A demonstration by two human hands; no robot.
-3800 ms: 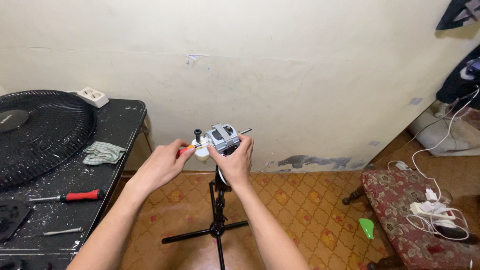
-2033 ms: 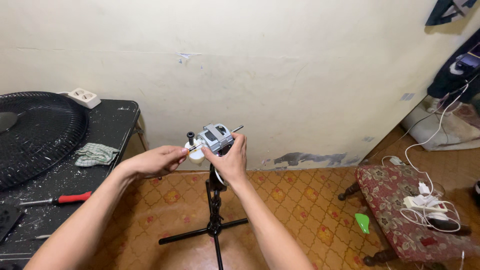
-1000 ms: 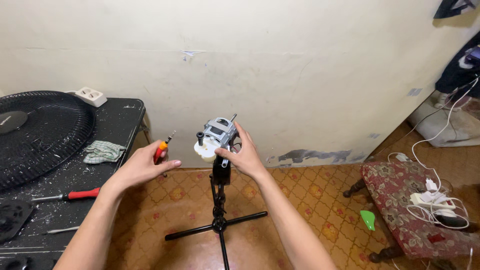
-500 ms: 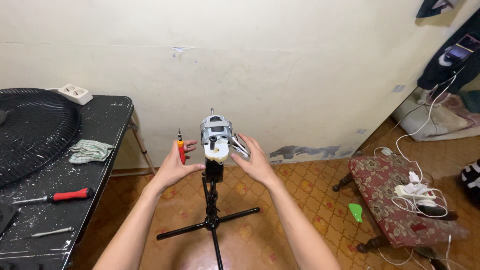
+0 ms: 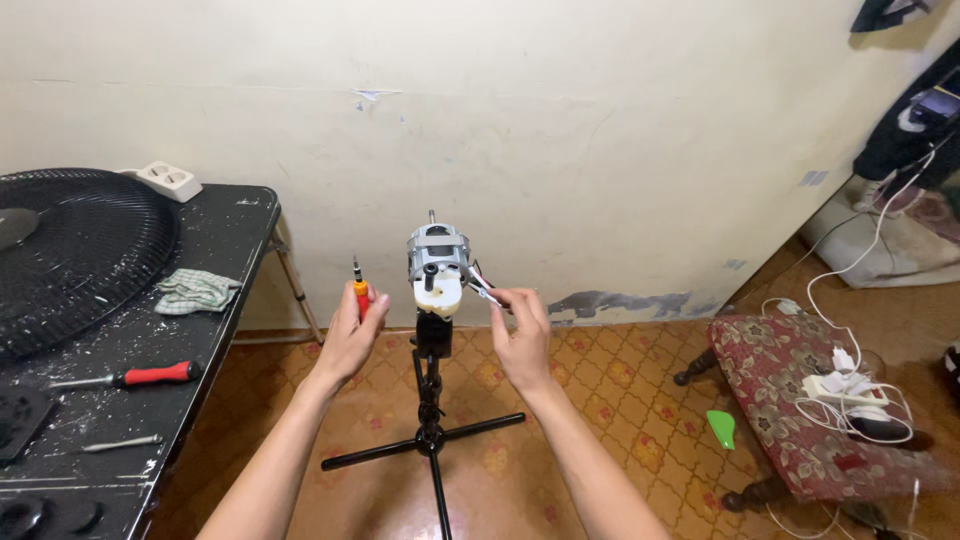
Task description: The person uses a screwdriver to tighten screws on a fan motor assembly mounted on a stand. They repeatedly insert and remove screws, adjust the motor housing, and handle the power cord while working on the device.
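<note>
From the head view, a small grey motor (image 5: pixel 437 258) with a cream plastic front sits atop a thin black stand (image 5: pixel 431 400) whose tripod legs spread over the tiled floor, between the two hands. The left hand (image 5: pixel 352 335) is closed loosely round a small screwdriver (image 5: pixel 360 290) with an orange-and-red grip, tip pointing up, just left of the motor and not touching it. The right hand (image 5: pixel 520 335) pinches the thin wires (image 5: pixel 482 286) that trail from the motor's right side, thumb and forefinger shut on them, the other fingers curled. The likeliest trouble, as I judge it, is the stand: it is slender and top-heavy, so a sideways tug on the wires or a hard push with the screwdriver could tip it or twist the motor on its mount (nothing braces it). Pulling the wires could also strain them where they leave the housing. The screwdriver's tip stands close to the left wrist's line of travel, so a slip off a screw could jab the other hand. To the left, a black counter (image 5: pixel 215 330) carries a fan grille (image 5: pixel 75 255), a folded cloth (image 5: pixel 195 291), a red-handled screwdriver (image 5: pixel 130 378) and a white socket block (image 5: pixel 160 180); at right, a patterned stool (image 5: pixel 790 410) holds a power strip with white cables.
</note>
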